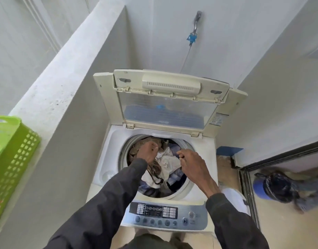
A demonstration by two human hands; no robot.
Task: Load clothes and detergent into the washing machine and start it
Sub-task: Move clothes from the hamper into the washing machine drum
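head view: green basket point(12, 159) on ledge point(52, 97), lid point(165, 108) raised behind clothes point(169, 162) in drum point(122, 155).

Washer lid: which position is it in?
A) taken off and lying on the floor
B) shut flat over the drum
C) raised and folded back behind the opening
C: the lid stands raised behind the drum, leaving the clothes inside exposed.
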